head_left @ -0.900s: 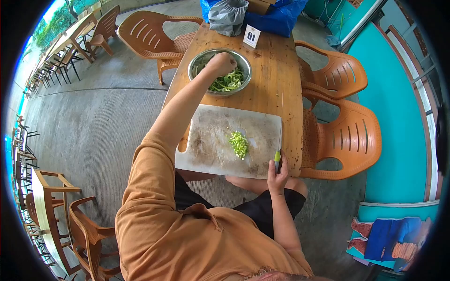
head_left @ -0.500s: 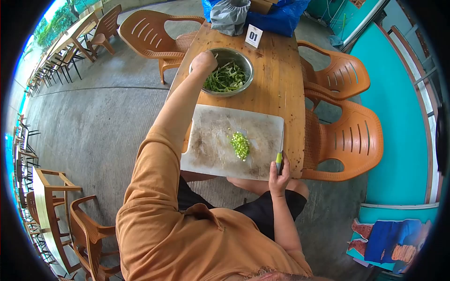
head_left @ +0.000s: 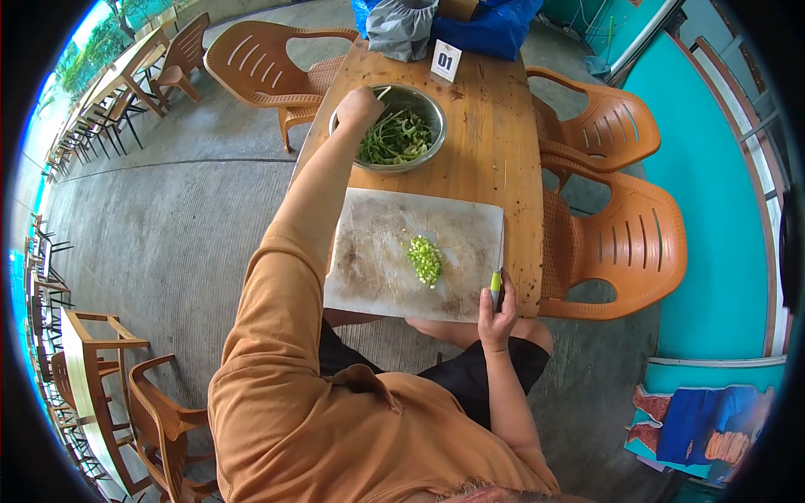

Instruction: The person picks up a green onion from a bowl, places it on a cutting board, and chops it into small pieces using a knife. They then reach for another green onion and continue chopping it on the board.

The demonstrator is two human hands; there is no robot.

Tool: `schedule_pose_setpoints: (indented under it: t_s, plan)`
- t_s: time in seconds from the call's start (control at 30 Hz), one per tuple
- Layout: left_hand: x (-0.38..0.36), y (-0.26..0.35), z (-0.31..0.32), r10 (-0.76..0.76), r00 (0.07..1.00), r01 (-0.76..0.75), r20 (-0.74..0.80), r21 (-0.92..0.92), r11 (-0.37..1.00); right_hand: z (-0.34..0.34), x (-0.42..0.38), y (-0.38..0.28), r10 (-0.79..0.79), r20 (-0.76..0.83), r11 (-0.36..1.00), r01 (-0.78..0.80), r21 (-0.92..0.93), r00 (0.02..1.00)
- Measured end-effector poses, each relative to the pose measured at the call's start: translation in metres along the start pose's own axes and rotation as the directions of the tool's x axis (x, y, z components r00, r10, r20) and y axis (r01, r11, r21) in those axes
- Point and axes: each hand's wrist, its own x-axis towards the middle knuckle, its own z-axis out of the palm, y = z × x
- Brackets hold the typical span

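My left hand point(head_left: 359, 109) is closed at the left rim of a steel bowl point(head_left: 442, 138), with a pale green onion stalk point(head_left: 384, 93) poking out from its fingers. Long cut green onions point(head_left: 398, 138) fill the bottom of that bowl. By the board's right edge, my right hand point(head_left: 500, 313) wraps around the green and grey handle of a knife point(head_left: 496, 281); its thin blade points away from me along the edge. A small heap of chopped green onion point(head_left: 425, 260) lies on the stained white cutting board point(head_left: 369, 243).
Everything stands on a wooden table point(head_left: 478, 126). At its far end are a number 01 card point(head_left: 445, 61), a grey cloth bag point(head_left: 401, 29) and blue plastic point(head_left: 490, 29). Orange plastic chairs point(head_left: 633, 243) flank the right side, and another chair point(head_left: 260, 63) stands at the far left.
The whole view has shifted slightly to the left. My left hand stays at the bowl's rim, and more of the stalk shows at its fingers. The right hand keeps its hold on the knife.
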Motion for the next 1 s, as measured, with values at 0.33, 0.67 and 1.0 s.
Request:
schedule_pose_setpoints:
  t_s: [0.33,0.67,1.0]
  plan:
    - [-0.008,0.012,-0.073,0.197,0.952,-0.237,-0.234,-0.159,0.958,0.001,-0.001,0.009,-0.009,0.007,1.0,0.009,-0.003,1.0]
    - [-0.116,0.014,-0.113,0.339,0.855,-0.488,-0.392,-0.39,0.78,0.002,-0.001,0.01,-0.016,-0.026,1.0,0.016,0.007,1.0]
    - [-0.281,-0.035,-0.043,0.416,0.909,-0.384,0.019,-0.345,0.856,-0.003,-0.003,0.012,0.114,0.045,0.984,-0.119,0.13,0.992]
